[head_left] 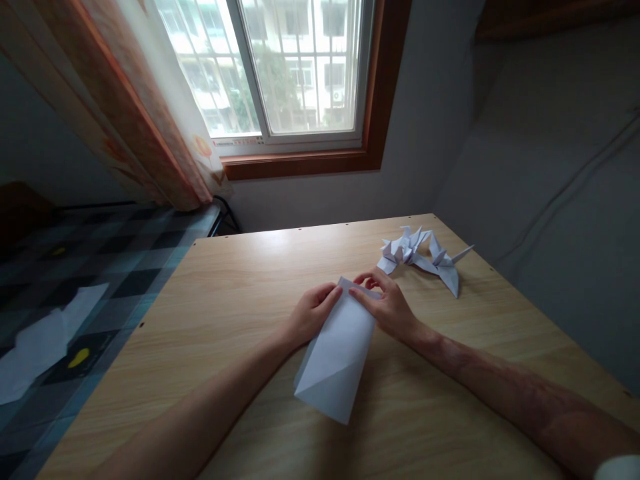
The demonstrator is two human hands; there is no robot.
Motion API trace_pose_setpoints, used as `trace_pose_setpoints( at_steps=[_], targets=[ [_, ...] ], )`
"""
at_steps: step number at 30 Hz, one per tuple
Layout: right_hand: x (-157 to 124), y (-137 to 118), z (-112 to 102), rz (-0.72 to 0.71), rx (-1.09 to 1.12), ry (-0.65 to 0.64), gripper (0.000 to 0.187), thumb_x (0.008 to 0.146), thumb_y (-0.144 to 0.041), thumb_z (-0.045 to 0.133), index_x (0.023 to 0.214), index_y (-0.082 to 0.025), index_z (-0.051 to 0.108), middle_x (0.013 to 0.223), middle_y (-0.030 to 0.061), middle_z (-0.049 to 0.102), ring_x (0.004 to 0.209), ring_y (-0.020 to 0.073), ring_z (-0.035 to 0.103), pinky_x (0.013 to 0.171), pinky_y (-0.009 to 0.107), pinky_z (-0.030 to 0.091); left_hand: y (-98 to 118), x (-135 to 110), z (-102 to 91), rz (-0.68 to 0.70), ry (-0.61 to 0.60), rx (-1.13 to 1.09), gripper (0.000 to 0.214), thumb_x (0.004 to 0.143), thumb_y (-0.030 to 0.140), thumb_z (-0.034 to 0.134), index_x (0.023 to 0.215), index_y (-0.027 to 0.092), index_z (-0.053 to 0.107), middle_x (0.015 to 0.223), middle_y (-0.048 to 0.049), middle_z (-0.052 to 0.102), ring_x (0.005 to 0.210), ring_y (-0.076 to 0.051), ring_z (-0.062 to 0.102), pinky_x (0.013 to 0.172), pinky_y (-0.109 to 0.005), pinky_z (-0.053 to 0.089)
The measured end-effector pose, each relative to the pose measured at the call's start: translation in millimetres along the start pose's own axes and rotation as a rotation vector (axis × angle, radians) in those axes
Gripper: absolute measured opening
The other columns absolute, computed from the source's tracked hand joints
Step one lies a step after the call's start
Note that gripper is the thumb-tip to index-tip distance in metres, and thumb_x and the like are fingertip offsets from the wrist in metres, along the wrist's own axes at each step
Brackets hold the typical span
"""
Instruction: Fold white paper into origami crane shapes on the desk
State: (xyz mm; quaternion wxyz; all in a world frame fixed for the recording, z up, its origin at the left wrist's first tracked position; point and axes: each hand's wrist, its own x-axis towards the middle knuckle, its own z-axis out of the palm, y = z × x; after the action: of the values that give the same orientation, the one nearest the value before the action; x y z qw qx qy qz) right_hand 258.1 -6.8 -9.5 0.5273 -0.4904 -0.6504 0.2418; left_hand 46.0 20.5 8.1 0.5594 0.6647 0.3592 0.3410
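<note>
A folded sheet of white paper is held up over the table, its far end between my two hands and its near end pointing toward me. A diagonal crease crosses its lower part. My left hand pinches the paper's far left edge, thumb on top. On the far right edge, my right hand is closed with its thumb on the upper face and the fingers curled behind. Some fingertips are hidden by the paper. Just beyond my right hand lie several folded white paper cranes, grouped together.
The wooden table reaches back toward a wall with a barred window. To the left, a bed with a checked cover carries loose white paper sheets. An orange curtain hangs beside the window.
</note>
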Motion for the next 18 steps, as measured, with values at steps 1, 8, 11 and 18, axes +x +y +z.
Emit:
trace_pose_setpoints(
  at_steps=[1,8,11,18],
  targets=[
    [-0.6,0.3,0.1,-0.007,0.002,0.005,0.015,0.094,-0.037,0.08,0.101,-0.025,0.073,0.104,0.0044,0.075,0.091,0.0241,0.066,0.086,0.039,0.054,-1.2,-0.5,0.9,0.001,0.005,0.0,0.054,0.1,0.066,0.063,0.095,0.013,0.072,0.078,-0.0005,0.06,0.069,-0.013,0.048,0.06,-0.022,0.039],
    [-1.1,-3.0,-2.4,-0.028,-0.021,0.022,0.011,0.094,-0.034,0.08,0.094,-0.025,0.073,0.097,0.0033,0.074,0.088,0.0233,0.065,0.083,0.037,0.053,-5.7,-2.6,3.3,0.01,0.014,0.005,0.054,0.102,0.065,0.06,0.101,0.013,0.074,0.082,-0.0019,0.063,0.071,-0.014,0.05,0.06,-0.023,0.04],
    [0.0,-3.8,-3.3,-0.04,0.001,0.033,0.013,0.093,-0.035,0.08,0.089,-0.025,0.072,0.093,0.0033,0.072,0.088,0.0236,0.065,0.084,0.037,0.052,-5.6,-2.7,3.1,0.035,0.028,0.05,0.053,0.103,0.064,0.059,0.099,0.013,0.074,0.08,-0.0012,0.061,0.071,-0.014,0.049,0.061,-0.023,0.039],
    [2.1,-5.7,-2.5,0.046,0.077,-0.015,0.025,0.097,-0.047,0.075,0.087,-0.024,0.072,0.092,0.0056,0.073,0.092,0.0254,0.067,0.088,0.039,0.055,-0.7,-6.7,4.5,0.031,-0.049,0.139,0.057,0.108,0.064,0.049,0.103,0.013,0.074,0.085,-0.0023,0.065,0.077,-0.016,0.053,0.066,-0.025,0.042]
  ],
)
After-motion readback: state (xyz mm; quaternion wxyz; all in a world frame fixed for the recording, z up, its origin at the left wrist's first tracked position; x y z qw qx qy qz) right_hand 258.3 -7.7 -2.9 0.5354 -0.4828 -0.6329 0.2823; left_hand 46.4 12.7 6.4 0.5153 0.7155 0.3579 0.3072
